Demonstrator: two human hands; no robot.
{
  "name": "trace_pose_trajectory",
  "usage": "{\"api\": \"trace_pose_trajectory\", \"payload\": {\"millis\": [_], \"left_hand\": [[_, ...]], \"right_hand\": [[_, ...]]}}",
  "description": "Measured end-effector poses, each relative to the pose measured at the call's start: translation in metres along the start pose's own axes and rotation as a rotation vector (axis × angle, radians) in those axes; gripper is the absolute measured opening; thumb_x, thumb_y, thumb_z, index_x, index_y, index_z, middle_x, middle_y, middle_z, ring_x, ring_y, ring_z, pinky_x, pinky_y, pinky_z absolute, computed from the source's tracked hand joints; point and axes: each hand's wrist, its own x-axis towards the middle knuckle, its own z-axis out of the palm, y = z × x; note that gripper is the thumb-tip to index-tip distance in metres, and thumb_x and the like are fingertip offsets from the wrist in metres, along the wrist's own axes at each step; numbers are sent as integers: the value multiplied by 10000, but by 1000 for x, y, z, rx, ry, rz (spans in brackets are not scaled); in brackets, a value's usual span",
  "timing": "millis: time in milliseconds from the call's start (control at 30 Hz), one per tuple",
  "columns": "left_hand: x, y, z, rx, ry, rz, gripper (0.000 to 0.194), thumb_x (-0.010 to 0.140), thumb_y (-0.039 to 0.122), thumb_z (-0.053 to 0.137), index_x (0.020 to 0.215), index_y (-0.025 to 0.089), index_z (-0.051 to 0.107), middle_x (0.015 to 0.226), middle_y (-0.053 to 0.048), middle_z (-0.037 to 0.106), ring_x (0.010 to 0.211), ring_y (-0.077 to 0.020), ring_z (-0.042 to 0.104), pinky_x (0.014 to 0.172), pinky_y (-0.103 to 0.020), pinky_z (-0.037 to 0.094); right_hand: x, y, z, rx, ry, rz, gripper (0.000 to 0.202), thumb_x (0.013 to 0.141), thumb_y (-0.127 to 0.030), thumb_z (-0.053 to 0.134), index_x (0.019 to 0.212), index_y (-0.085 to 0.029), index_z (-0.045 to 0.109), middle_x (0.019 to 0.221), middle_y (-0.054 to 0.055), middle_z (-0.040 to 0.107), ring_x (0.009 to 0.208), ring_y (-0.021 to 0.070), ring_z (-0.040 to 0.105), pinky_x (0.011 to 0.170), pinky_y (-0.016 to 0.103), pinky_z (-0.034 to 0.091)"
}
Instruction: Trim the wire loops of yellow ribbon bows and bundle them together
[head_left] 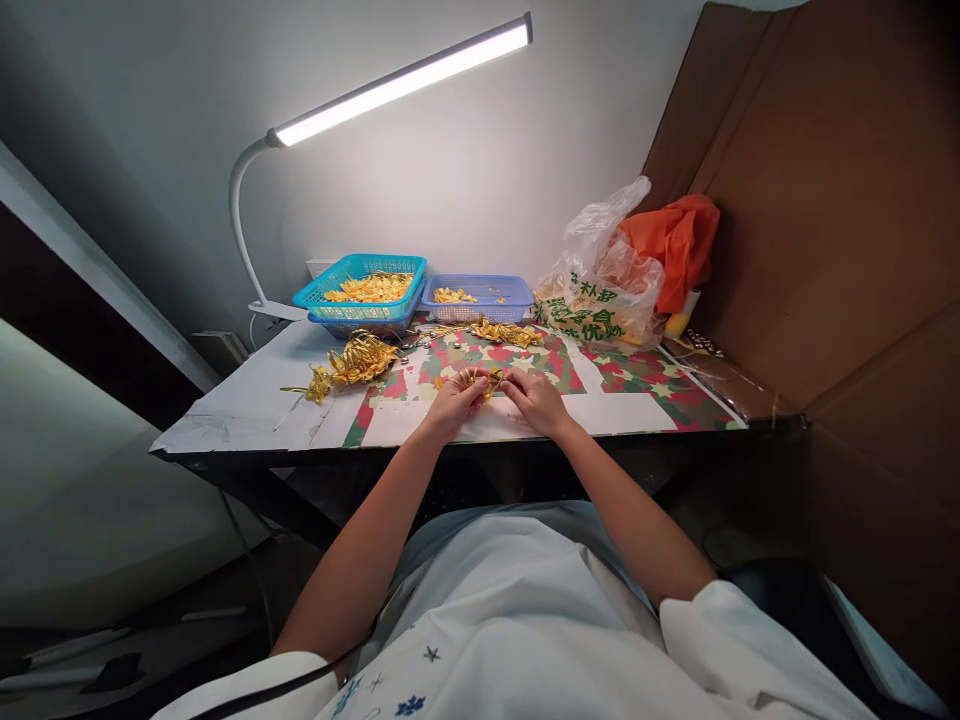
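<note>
Left hand (pixel 453 402) and right hand (pixel 536 400) pinch gold piece (pixel 493 381) between them; looks light, thin, bendable, best held by edges.

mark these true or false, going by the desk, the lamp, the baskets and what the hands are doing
1. The desk lamp is lit. True.
2. The turquoise basket is right of the periwinkle basket. False: it is on the left.
3. The left hand and right hand are both at a small gold ornament. True.
4. The turquoise basket holds red pieces. False: its pieces are gold.
5. The clear plastic bag has green print. True.
</note>
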Motion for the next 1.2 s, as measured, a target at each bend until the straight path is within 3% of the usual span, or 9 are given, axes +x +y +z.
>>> {"api": "trace_pose_trajectory", "payload": {"millis": [367, 500, 633, 800, 933, 1200], "left_hand": [[0, 2, -1, -27, 104, 4, 272, 929, 304, 600, 1149, 145, 600, 1052, -64, 648, 824, -158, 647, 690, -322, 572], [-1, 3, 0, -55, 94, 26, 181, 913, 264, 621, 1032, 130, 633, 881, -21, 657, 633, -98, 589, 561, -237, 510], [-3, 7, 1, -80, 60, 47, 159, 758, 168, 733, 910, 132, 704, 709, -22, 698, 459, -44, 441, 457, -183, 360], [-4, 8, 3, -75, 19, 78, 359, 595, 207, 838, 931, 139, 732, 737, -59, 745, 461, -43, 411, 462, -193, 317], [-3, 5, 2, -48, -9, 97, 475, 541, 294, 890, 953, 126, 725, 743, -65, 742, 517, -64, 471, 489, -201, 321], [-2, 0, 2, 26, -20, 116, 473, 536, 323, 899, 930, 123, 730, 532, 52, 566, 452, -47, 394, 462, -199, 266]], "right_hand": [[-5, 0, -3, 6, 55, 12, 272, 915, -456, 464, 859, -220, 589, 700, -2, 625, 684, 179, 563, 602, 249, 316], [-8, -2, -3, -4, 71, -3, 231, 866, -434, 527, 851, -215, 598, 703, 6, 638, 683, 182, 561, 609, 253, 318], [-10, -3, -4, -1, 74, -31, 214, 831, -420, 565, 818, -210, 606, 689, 8, 637, 661, 175, 554, 599, 253, 316], [-10, -2, -3, 9, 98, -63, 225, 832, -418, 569, 824, -198, 618, 679, 12, 628, 645, 169, 544, 602, 255, 321], [-11, -1, -3, 39, 54, -139, 235, 846, -422, 577, 863, -198, 645, 696, -1, 645, 637, 149, 558, 611, 239, 356], [-9, -2, -1, -20, 119, -94, 248, 894, -416, 533, 926, -201, 651, 734, 16, 670, 674, 171, 585, 600, 248, 332]]}}
